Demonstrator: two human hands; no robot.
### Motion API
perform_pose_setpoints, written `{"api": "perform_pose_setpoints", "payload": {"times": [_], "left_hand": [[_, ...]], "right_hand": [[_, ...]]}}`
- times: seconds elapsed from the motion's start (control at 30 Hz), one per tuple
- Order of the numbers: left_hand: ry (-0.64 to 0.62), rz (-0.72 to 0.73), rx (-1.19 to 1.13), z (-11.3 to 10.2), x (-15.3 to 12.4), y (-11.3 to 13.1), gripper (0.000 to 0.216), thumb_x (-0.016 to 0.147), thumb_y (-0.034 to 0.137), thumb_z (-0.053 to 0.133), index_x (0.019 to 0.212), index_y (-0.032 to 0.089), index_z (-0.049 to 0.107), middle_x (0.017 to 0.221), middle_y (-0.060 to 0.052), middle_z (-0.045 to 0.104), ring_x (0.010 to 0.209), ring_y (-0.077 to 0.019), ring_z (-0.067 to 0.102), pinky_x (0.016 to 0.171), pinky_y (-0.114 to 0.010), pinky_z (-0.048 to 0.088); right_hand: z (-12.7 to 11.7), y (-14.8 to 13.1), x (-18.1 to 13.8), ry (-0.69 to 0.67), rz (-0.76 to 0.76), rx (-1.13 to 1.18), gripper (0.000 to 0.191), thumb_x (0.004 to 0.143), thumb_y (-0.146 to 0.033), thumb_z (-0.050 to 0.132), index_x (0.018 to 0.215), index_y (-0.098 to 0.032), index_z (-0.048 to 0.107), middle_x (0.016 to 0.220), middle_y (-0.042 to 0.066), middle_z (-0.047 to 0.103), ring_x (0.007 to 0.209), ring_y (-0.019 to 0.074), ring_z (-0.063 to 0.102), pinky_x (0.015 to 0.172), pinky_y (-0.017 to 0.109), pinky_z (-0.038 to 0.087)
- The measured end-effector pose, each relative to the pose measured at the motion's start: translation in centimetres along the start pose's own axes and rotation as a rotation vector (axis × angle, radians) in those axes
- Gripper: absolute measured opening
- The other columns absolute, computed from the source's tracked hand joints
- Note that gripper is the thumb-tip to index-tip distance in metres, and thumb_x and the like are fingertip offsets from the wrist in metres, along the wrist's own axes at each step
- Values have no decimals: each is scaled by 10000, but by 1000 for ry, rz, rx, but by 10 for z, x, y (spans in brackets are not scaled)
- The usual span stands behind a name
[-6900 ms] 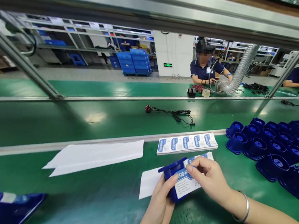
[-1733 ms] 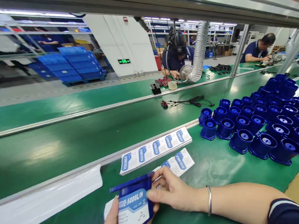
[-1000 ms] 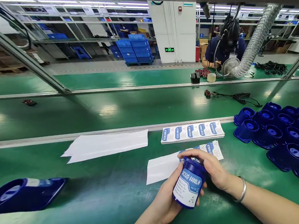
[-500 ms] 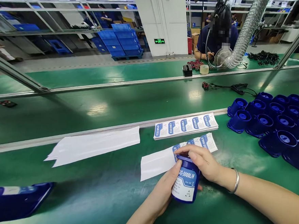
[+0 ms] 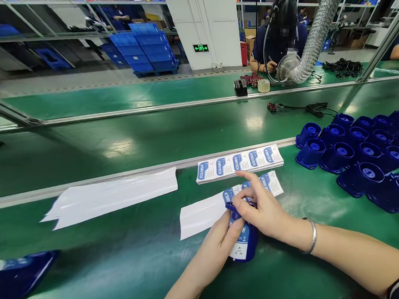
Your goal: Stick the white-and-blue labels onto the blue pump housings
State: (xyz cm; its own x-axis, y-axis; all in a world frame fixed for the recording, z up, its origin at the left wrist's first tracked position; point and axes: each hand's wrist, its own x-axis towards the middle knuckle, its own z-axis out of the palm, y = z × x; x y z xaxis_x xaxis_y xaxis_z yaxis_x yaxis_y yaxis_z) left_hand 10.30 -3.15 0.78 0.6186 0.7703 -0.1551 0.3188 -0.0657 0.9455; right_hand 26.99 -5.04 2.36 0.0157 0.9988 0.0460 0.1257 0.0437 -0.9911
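A blue plastic pump housing point(image 5: 244, 238) with a white and blue label stuck on it stands on the green bench in front of me. My left hand point(image 5: 218, 246) wraps round its left side. My right hand point(image 5: 262, 208) is closed over its top, fingers pressing on the labelled face. Just behind my hands lies a partly used label strip point(image 5: 209, 207), and beyond it a full stack of label sheets point(image 5: 239, 162).
Several blue housings point(image 5: 359, 151) crowd the right of the bench. White backing paper point(image 5: 107, 197) lies at left, another blue housing point(image 5: 9, 275) at bottom left. A conveyor belt point(image 5: 135, 136) carries a black cable point(image 5: 301, 109). People work across the line near a flexible duct point(image 5: 312, 34).
The housing went from lying flat under my fingers to upright in both hands. In the last half second my right hand slid down over the label, covering most of it.
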Motion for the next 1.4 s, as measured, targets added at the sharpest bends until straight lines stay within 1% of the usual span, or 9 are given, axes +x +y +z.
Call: {"api": "perform_pose_setpoints", "payload": {"times": [0.23, 0.43, 0.53, 0.63, 0.73, 0.9, 1.17, 1.27, 1.4], "left_hand": [[8, 36, 167, 2, 1, 5, 552, 976, 541, 468, 1406, 195, 473, 1400, -146, 589, 1294, -344, 532, 1061, -476, 429], [41, -23, 54, 5, 1, 10, 545, 907, 482, 630, 1356, 189, 530, 1333, -146, 636, 1221, -358, 584, 1001, -445, 462], [43, -56, -117, 4, 0, 11, 694, 765, 477, 806, 1351, 197, 564, 1356, -132, 635, 1238, -373, 571, 1021, -434, 453], [66, -119, -517, 3, 2, 11, 619, 846, 590, 686, 1306, 181, 625, 1324, -130, 662, 1242, -358, 574, 1032, -435, 457], [88, -227, -826, 6, 3, 10, 503, 922, 553, 606, 1224, 158, 678, 1171, -128, 730, 1098, -314, 658, 967, -424, 505], [125, -246, -943, 15, 2, 9, 368, 897, 470, 686, 1117, 176, 711, 947, -70, 760, 806, -227, 697, 902, -425, 538], [128, -142, -804, 15, 0, 6, 471, 881, 539, 681, 1203, 195, 702, 1222, -84, 709, 1174, -281, 596, 1029, -383, 446], [88, -58, -610, 12, -2, 8, 508, 916, 561, 613, 1290, 219, 651, 1312, -74, 665, 1249, -297, 549, 1066, -383, 415], [93, 20, -276, 7, -4, 11, 464, 947, 507, 578, 1306, 216, 614, 1316, -91, 648, 1252, -319, 539, 1059, -400, 404]], "right_hand": [[2, -4, -4, 27, 49, -69, 679, 874, -336, 643, 1471, -209, 347, 1006, 53, 690, 980, 250, 643, 902, 428, 491], [4, 4, -3, 39, 6, -19, 668, 871, -328, 651, 1452, -210, 342, 973, 38, 698, 977, 241, 649, 937, 435, 477], [1, 12, 0, 8, -41, 83, 629, 897, -381, 638, 1434, -219, 353, 947, 30, 698, 960, 233, 653, 920, 422, 488], [-4, 16, 4, -24, -103, 231, 559, 934, -487, 598, 1382, -220, 397, 968, 48, 698, 942, 230, 655, 865, 394, 515], [-8, 17, 5, -52, -165, 331, 547, 935, -540, 599, 1349, -231, 417, 1034, 63, 687, 936, 226, 649, 846, 378, 521], [-9, 22, 3, -76, -187, 353, 568, 926, -555, 612, 1356, -252, 397, 1077, 73, 677, 968, 238, 647, 885, 399, 518], [-6, 27, 2, -1, -205, 246, 669, 925, -628, 579, 1412, -258, 308, 1086, 88, 688, 1009, 259, 668, 930, 454, 535], [-4, 26, 0, 27, -219, 226, 676, 932, -609, 593, 1423, -245, 305, 1063, 86, 698, 1028, 255, 668, 928, 444, 536], [0, 25, -1, 50, -195, 212, 651, 947, -555, 599, 1426, -232, 300, 991, 64, 708, 957, 235, 674, 887, 415, 537]]}}
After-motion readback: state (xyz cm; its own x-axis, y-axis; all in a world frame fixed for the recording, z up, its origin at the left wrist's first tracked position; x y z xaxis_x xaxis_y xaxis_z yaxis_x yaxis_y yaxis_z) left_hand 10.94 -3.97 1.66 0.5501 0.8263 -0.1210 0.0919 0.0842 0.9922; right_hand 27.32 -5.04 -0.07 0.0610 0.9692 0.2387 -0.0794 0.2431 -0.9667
